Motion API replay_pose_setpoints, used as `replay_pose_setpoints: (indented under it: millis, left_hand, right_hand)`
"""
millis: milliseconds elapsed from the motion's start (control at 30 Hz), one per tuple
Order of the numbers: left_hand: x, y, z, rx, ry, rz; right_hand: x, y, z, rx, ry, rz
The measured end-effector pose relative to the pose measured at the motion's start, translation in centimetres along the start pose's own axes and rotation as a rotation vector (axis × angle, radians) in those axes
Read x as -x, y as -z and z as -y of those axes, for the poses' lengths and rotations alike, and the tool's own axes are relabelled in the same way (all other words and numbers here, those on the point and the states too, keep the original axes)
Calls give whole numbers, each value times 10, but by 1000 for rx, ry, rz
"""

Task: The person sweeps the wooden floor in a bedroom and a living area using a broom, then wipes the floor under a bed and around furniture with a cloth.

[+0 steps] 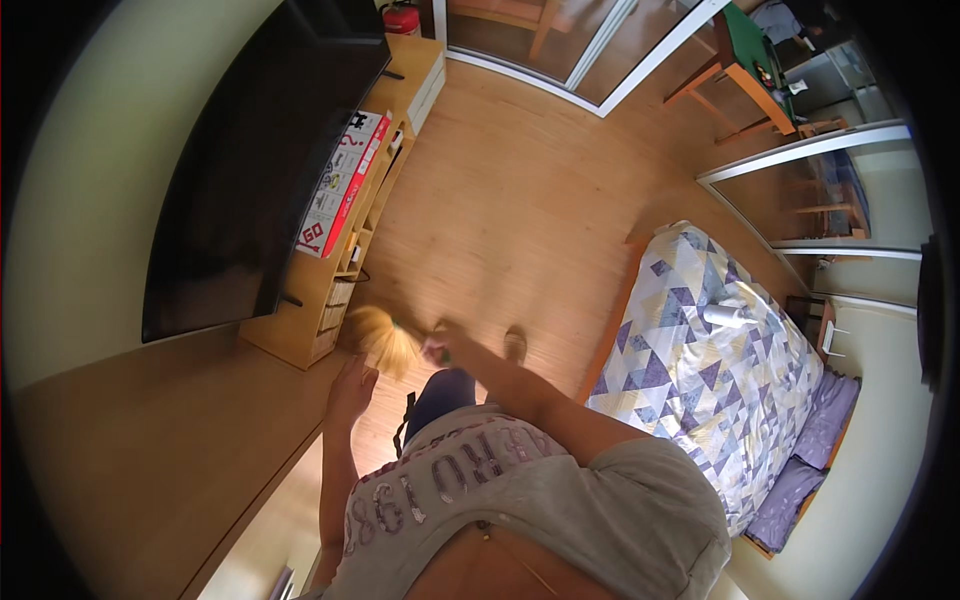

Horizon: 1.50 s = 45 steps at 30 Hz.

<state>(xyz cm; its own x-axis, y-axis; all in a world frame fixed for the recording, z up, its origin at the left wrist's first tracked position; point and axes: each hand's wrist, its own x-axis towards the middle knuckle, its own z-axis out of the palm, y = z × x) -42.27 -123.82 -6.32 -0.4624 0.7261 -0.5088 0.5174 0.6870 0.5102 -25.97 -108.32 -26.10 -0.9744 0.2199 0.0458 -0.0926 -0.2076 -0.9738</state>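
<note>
My right hand (442,346) is closed around the green handle of a duster (395,349) with a yellow fibre head. That head hangs between my two hands, just off the near end of a light wooden TV cabinet (281,337). Its fibres are spread and a little blurred. My left hand (352,390) is raised to the left of the duster, in front of a brown wooden panel (172,435). It appears to hold nothing, with the fingers partly extended; whether it touches the fibres is unclear.
A large television (255,172) stands on the cabinet, with a board-game box (345,184) before it. To the right is a bed (697,375) with a patterned quilt, a white bottle (727,316) and purple pillows (787,502). Glass sliding doors (577,45) and a green-topped table (750,56) are beyond.
</note>
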Motion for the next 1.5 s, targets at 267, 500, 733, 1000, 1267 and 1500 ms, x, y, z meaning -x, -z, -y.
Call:
replay_pose_setpoints:
  millis: [267,500,733,1000,1267,1500]
  left_hand:
    - [-5,-11,26,15,10,91]
    - [-38,-8,30,47,24,97]
    - [-103,13,-9,28,-85,116]
    - [-176,28,-57,-7,-6,104]
    - [-227,38,-145,-66,129,276]
    - [-315,66,-213,-54,58,235]
  right_hand:
    - [-65,165,57,-618,-992,-964]
    - [-12,138,127,-72,-860,-1037]
    - [14,134,183,-788,-1305,-573]
    - [-88,214,14,-367,93,364]
    - [-266,369,35,-1301,-910,-565]
    - [-202,498,99,-1610,-833,-912]
